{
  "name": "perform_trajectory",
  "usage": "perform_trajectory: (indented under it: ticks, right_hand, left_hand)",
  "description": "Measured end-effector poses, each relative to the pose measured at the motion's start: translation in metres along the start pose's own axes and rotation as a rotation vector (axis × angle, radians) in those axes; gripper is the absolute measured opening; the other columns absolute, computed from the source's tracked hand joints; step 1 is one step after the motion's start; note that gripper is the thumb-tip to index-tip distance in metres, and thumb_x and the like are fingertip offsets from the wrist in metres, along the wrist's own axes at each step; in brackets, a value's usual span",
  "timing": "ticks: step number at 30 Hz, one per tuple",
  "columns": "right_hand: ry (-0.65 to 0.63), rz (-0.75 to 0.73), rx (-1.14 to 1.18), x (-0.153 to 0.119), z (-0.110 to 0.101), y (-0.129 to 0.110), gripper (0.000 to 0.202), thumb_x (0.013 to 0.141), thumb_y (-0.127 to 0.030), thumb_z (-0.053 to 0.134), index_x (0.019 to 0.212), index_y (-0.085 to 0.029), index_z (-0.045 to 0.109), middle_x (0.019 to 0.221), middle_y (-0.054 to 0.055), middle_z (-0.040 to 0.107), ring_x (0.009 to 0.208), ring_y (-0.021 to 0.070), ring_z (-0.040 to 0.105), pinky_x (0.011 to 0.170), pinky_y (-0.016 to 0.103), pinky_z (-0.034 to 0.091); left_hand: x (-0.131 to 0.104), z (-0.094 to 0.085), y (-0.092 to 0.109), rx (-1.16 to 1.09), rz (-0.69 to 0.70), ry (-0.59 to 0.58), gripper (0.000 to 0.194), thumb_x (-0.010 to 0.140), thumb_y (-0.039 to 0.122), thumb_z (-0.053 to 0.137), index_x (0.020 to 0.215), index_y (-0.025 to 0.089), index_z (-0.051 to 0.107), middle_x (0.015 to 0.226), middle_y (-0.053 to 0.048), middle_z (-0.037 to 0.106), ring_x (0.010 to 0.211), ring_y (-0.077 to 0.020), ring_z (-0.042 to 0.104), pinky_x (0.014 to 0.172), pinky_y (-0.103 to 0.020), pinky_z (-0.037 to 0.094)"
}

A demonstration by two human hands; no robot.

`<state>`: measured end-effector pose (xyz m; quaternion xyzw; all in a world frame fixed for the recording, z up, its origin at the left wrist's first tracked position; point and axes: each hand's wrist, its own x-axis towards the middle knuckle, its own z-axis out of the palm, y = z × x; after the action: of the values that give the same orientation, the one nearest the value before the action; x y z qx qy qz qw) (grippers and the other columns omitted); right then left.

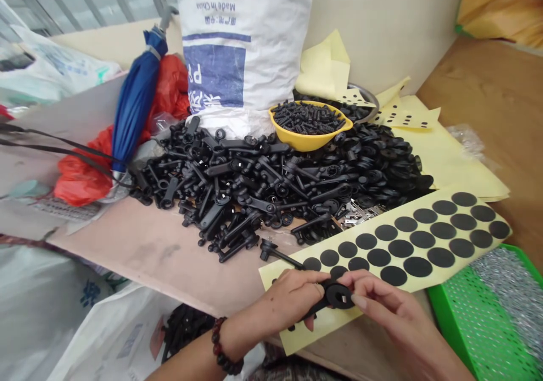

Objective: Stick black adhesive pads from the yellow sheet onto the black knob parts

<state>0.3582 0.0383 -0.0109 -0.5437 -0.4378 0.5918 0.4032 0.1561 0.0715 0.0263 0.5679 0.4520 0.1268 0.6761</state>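
Observation:
My left hand [292, 300], with a beaded bracelet at the wrist, is wrapped round a black plastic part [338, 295] with a round end. A small metallic piece shows in the middle of that round end. The fingertips of my right hand [377, 299] pinch the right side of the same part. Beneath both hands lies a yellow sheet [360, 231] bearing rows of black round stickers [400, 248]. Beyond it spreads a large heap of black plastic parts [237, 183].
A yellow bowl [305, 138] of black screw-like pieces stands in the heap, before a white sack [250, 42]. Small metal clips [358, 212] lie nearby. A green basket [462, 319] of metal pieces is at the right, a blue umbrella [134, 104] at the left.

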Motion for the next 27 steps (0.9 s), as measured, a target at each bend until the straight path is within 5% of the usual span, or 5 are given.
perform_trajectory:
  ticks: [27]
  right_hand:
    - [0.021,-0.089,-0.046,-0.002,0.0,0.008,0.029,0.073,-0.044,0.072,0.056,-0.022,0.062,0.084,0.005,0.068,0.08,0.0237,0.062,0.067,0.03,0.049]
  left_hand:
    - [0.0,0.01,-0.012,-0.025,0.064,0.043,0.03,0.085,0.027,0.048,0.103,0.015,0.069,0.057,0.004,0.049,0.047,-0.0072,0.049,0.046,-0.015,0.036]
